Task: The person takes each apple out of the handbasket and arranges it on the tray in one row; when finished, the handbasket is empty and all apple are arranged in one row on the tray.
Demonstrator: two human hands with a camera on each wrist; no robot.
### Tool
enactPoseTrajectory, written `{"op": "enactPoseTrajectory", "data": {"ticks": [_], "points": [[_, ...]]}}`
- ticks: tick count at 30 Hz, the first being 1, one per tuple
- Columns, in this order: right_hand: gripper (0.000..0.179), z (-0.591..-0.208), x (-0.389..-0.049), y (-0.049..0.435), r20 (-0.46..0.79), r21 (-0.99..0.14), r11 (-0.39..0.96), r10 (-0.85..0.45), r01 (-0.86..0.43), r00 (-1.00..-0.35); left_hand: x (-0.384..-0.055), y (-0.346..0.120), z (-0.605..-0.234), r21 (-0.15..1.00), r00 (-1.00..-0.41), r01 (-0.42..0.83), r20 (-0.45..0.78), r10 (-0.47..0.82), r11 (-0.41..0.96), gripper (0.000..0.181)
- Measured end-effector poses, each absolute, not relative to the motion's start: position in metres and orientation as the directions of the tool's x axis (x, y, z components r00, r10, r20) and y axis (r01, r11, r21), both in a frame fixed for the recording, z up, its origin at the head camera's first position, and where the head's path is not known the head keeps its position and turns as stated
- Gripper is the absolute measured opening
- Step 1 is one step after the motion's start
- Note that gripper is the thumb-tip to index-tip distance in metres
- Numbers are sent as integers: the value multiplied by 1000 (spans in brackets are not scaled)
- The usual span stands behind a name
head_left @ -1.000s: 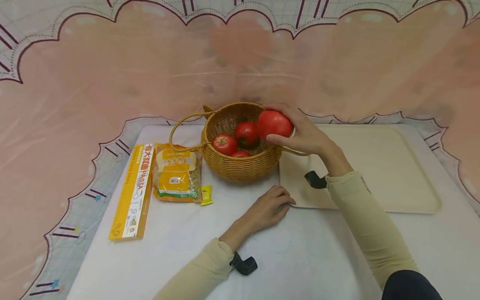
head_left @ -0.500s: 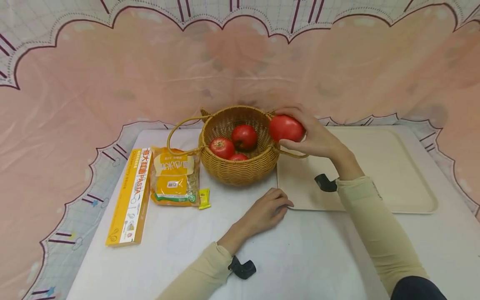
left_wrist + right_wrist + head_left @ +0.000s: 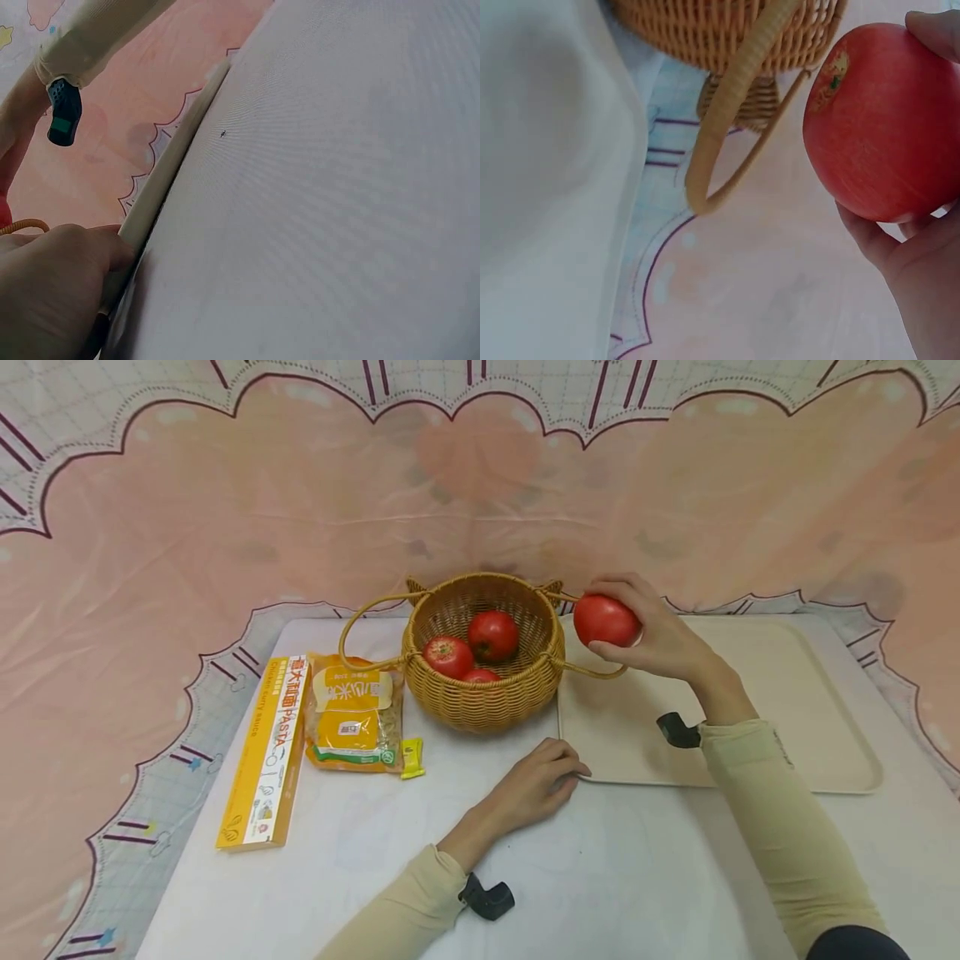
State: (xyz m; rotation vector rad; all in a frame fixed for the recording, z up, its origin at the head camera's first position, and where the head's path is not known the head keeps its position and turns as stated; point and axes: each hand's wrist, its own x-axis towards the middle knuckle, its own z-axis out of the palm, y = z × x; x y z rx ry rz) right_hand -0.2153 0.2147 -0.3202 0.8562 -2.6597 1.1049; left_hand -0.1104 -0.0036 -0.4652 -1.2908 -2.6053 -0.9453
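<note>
My right hand [image 3: 667, 639] holds a large red tomato [image 3: 606, 620] in the air, just right of the wicker basket [image 3: 480, 706] and above the left part of the cream tray [image 3: 795, 710]. The right wrist view shows the tomato [image 3: 885, 124] with thumb and fingers around it, its stem scar facing the basket handle [image 3: 727, 112]. Several more tomatoes [image 3: 492, 636] lie inside the basket. At the tray's near left corner my left hand [image 3: 536, 783] has its fingers bent over the rim; in the left wrist view they grip the tray edge [image 3: 169, 161].
To the basket's left lie a yellow pasta box [image 3: 262, 752], an orange-yellow food bag [image 3: 354, 714] and a small yellow packet [image 3: 412, 758]. The basket's loop handles [image 3: 367, 627] stick out on both sides, the right one over the tray. A patterned cloth [image 3: 480, 502] hangs behind the table.
My right hand has carried the tomato rightward from over the basket's right rim to beyond it, above the tray. My left hand has stayed at the tray corner.
</note>
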Motion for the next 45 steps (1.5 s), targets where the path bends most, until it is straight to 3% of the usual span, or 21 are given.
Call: {"op": "enactPoseTrajectory", "data": {"ticks": [26,45], "points": [[63,-346,-217,267,391,-561,627,-375,-540,-841,-107,-4,-465,507,-650,733,323,688,454,21],[64,-383,-221,291,311,-537,707,-342,-461,-887,-108,-5,-464,493,-639,744,331,694,450,22]]}}
